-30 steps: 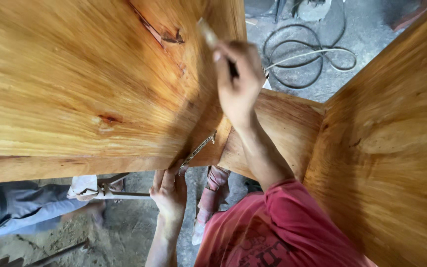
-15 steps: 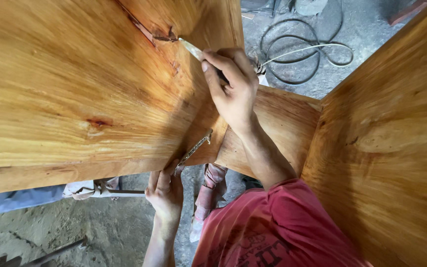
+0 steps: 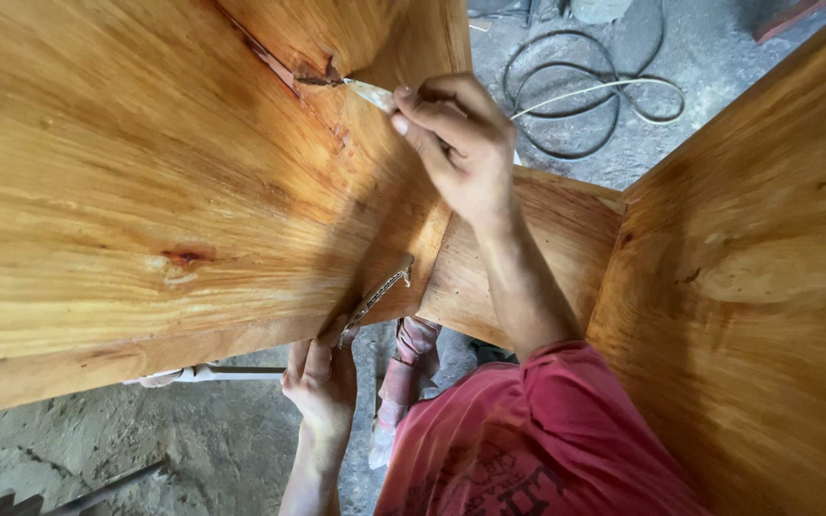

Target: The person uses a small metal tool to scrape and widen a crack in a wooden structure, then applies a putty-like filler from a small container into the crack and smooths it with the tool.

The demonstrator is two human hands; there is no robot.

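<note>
My right hand is closed around a small brush, whose pale tip touches a dark knot and crack high on a large glossy wooden panel. My left hand reaches up from below and grips the panel's lower edge beside a rough chipped spot. A red sleeve covers my right upper arm.
A second glossy wooden panel rises on the right, joined to the first by a wooden crosspiece. A coiled cable lies on the grey concrete floor beyond. A white pipe runs under the left panel.
My right hand has moved left and down, bringing the brush tip onto the knot. The view has shifted; the person's leg at the lower left is out of sight.
</note>
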